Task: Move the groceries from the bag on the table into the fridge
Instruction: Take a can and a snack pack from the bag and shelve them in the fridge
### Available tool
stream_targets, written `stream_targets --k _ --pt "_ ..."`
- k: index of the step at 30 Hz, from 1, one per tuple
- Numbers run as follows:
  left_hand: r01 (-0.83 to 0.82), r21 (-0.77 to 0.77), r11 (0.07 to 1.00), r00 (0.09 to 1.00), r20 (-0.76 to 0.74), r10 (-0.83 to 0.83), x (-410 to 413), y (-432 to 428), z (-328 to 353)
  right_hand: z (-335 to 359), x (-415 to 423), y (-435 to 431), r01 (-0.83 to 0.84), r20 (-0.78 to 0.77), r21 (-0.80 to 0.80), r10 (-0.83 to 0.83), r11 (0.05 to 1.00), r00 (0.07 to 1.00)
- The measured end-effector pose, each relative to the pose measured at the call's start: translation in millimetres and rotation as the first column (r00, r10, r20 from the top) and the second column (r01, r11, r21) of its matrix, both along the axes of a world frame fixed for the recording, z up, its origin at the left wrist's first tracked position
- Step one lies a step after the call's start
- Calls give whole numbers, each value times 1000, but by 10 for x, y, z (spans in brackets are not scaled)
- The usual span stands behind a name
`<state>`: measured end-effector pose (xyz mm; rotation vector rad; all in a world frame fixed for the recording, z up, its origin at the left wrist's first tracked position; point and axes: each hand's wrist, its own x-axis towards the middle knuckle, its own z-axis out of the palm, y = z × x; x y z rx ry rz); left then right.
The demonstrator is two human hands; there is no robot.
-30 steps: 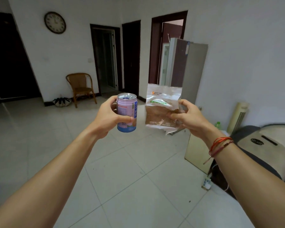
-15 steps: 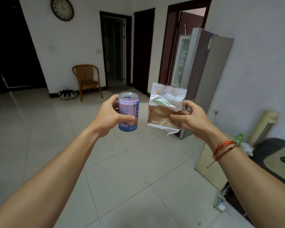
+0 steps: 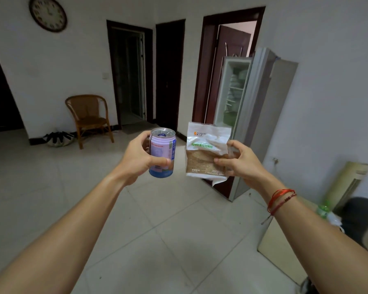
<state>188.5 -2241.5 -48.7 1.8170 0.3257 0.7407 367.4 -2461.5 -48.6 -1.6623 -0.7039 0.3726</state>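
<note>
My left hand is wrapped round a lilac-and-blue drink can, thumb across its front, and holds it upright with the silver top showing. My right hand pinches a clear packet of brown sliced bread at its right edge, thumb on the front and fingers curled behind. The packet sits at three o'clock of the can; the two are close but not touching. Red cords circle my right wrist. Beyond the packet, at one o'clock, the fridge stands open against the right wall, white shelves showing inside. At ten o'clock a wicker chair stands by the far wall. A round clock hangs high at eleven o'clock.
</note>
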Motion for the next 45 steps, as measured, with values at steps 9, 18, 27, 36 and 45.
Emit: stream_targets --k 9,18,27,36,45 --pt "27 -57 998 999 -23 -28 1148 986 -87 -164 1135 965 45 -4 -11 -45 999 999" --pt "72 -67 995 997 -31 -74 2762 1863 -105 -51 2615 1861 55 -103 44 -50 998 993" --pt "58 -59 997 997 -40 -60 4224 2771 0 147 3970 2693 53 -104 -6 -53 999 993" --pt "74 -30 997 996 -48 -75 5349 3661 -114 6 5054 3586 131 -117 -38 -135 991 984" --pt "174 -15 985 984 -37 -174 6688 4821 -132 0 6157 4574 225 -111 -21 -226 974 968"
